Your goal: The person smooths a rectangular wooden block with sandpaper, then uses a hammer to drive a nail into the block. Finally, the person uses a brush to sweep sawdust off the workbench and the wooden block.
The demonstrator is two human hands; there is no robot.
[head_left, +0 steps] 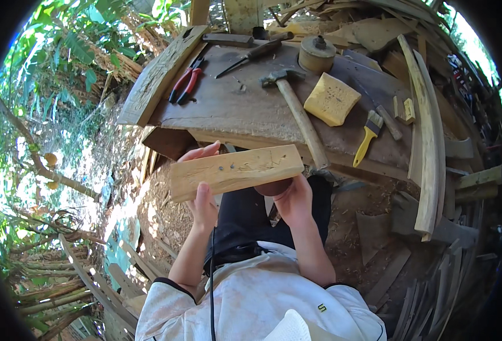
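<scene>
In front of my lap I hold up a pale rectangular wooden block [236,172], slightly tilted, with small dark holes and rough marks on its face. My left hand [203,206] grips its left end, thumb on the near face and fingers behind. At the lower right corner, my right hand [296,200] supports the block, its fingers mostly hidden behind the wood. A brown rounded thing [273,187] shows beneath the block by my right palm; its kind is hidden. Beyond the block, a hammer [299,113] lies on the workbench [228,105], handle toward me.
On the bench lie red-handled pliers [189,81], a dark-handled pointed tool [255,54], a yellowish block [332,99], a yellow paintbrush [368,139] and a wooden-handled tool [388,121]. A round container [317,55] stands behind. Long planks [430,148] lean at right; a black cord [212,284] hangs over my body.
</scene>
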